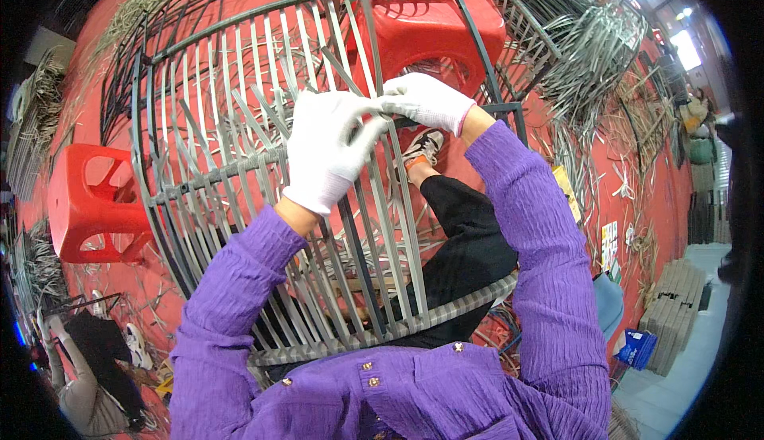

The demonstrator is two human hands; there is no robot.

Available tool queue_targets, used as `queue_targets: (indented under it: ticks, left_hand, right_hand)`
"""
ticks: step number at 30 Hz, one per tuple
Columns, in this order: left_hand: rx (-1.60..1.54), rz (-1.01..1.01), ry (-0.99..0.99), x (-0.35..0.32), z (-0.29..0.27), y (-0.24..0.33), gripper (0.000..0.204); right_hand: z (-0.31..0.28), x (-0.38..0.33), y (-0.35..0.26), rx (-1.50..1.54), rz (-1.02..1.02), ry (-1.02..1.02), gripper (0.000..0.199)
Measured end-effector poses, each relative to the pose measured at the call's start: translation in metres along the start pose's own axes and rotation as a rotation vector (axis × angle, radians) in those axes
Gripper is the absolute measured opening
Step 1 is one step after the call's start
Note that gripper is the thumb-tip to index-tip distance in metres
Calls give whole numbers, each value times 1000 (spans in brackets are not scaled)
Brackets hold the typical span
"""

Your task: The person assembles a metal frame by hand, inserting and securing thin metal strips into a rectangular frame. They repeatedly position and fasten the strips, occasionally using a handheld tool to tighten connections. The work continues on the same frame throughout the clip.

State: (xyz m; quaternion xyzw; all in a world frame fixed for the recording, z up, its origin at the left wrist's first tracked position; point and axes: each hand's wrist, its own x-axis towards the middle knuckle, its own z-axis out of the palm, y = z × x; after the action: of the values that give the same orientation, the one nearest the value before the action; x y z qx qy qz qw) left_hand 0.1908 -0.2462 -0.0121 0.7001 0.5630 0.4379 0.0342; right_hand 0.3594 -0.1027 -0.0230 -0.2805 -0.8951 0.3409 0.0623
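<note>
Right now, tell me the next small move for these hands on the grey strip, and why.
Probably draw the grey strip down and tuck it behind the next crossbar. Both gloved hands, left hand and right hand, pinch it together on the metal frame, and its upper length stands loose above the woven strips.

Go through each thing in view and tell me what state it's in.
Left hand: gloved, pinching a strip.
Right hand: gloved, gripping the same strip.
Grey strip: upright, held taut.
Metal frame: partly woven, tilted on lap.
Red stool: lying on its side.
</note>
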Motion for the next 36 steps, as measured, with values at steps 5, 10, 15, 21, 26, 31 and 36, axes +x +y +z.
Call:
queue_targets:
  ticks: [5, 10, 15, 21, 26, 31, 36]
  left_hand:
    - [154, 170, -141, 10, 13, 9, 19]
    - [-38, -69, -327, 12, 14, 3, 21]
    - [-113, -94, -461, 18, 11, -7, 29]
    - [-38, -114, -303, 14, 11, -3, 24]
    - [73, -34, -303, 7, 14, 4, 21]
    - [-25, -176, -456, 19, 14, -1, 27]
    - [-18, -188, -502, 27, 9, 1, 30]
  right_hand:
    - [-4, -7, -20, -57, 65, -54, 28]
    - [53, -69, -48, -44, -39, 1024, 16]
    - [88, -84, -36, 301, 201, 504, 30]
    - [6, -46, -57, 295, -27, 443, 21]
    - [-12, -47, -56, 722, 386, 355, 38]
    - [50, -88, -25, -123, 22, 349, 23]
    - [45, -80, -37, 313, 32, 558, 19]
